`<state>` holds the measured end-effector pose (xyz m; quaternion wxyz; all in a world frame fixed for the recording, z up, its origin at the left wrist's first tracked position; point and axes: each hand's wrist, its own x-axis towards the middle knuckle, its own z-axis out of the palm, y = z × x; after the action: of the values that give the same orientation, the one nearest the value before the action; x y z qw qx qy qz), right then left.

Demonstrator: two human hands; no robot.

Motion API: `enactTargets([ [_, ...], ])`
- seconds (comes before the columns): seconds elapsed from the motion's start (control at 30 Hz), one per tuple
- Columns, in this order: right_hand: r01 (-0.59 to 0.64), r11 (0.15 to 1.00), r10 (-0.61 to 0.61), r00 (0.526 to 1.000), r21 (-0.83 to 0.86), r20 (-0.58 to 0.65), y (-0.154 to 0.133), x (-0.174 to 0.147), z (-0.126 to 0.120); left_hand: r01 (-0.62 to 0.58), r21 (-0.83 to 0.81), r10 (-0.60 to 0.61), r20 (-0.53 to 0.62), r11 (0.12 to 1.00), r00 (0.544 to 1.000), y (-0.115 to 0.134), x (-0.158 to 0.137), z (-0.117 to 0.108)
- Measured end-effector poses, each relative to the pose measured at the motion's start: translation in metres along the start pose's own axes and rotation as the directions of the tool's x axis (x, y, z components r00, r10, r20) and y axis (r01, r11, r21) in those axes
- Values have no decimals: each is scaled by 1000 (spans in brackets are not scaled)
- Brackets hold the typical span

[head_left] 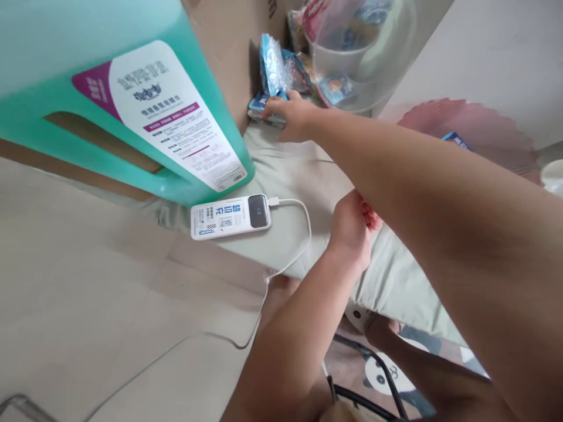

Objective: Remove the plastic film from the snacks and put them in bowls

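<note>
My right hand [295, 116] stretches across to the far side of the cloth-covered surface. Its fingers are closed on a small blue and silver snack packet [275, 121] lying against the cardboard. Just behind that hand stand more wrapped snacks, among them a blue and clear packet [271, 63]. My left hand [350, 225] is curled low over the pale green cloth, partly covered by my right forearm. Something reddish shows at its fingers, too hidden to name.
A big jug of green liquid [220, 111] stands at left. Beside it lies a white power bank [231, 217] with a white cable [308, 225] trailing to the floor. A clear plastic tub [396, 64] and pink ribbed plate [466, 120] are at the back right.
</note>
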<state>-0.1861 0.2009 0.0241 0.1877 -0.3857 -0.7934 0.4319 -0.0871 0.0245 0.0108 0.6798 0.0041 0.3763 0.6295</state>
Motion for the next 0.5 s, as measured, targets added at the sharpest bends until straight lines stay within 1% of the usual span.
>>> enactTargets([
  [0.07,13,988,-4,998,-155,60,3,-5,-1,11,21,-11,0,1000,1000,3,0,-2],
  [0.13,23,958,8,994,-286,105,2,-16,-1,14,41,-15,15,999,1000,4,0,-2],
  [0.2,66,927,-13,989,-369,144,1,-29,-3,9,54,-11,37,998,999,2,0,-2],
  [0.27,123,901,-49,981,-417,186,-2,-44,-7,6,54,-10,62,999,998,-2,-1,-2],
  [0.33,153,890,-64,975,-430,215,-9,-64,-17,13,55,-17,72,998,997,-9,-2,-1],
  [0.4,165,891,-74,972,-424,224,-18,-91,-37,6,91,-12,67,996,998,-18,-2,-1],
  [0.43,165,904,-86,974,-394,210,-22,-110,-50,-7,122,-1,64,993,998,-23,-2,-1],
  [0.47,153,928,-99,980,-338,172,-26,-132,-65,-21,155,11,66,988,998,-27,-1,-1],
  [0.5,129,966,-112,990,-222,89,-26,-158,-79,-31,186,17,75,982,997,-32,-1,0],
])
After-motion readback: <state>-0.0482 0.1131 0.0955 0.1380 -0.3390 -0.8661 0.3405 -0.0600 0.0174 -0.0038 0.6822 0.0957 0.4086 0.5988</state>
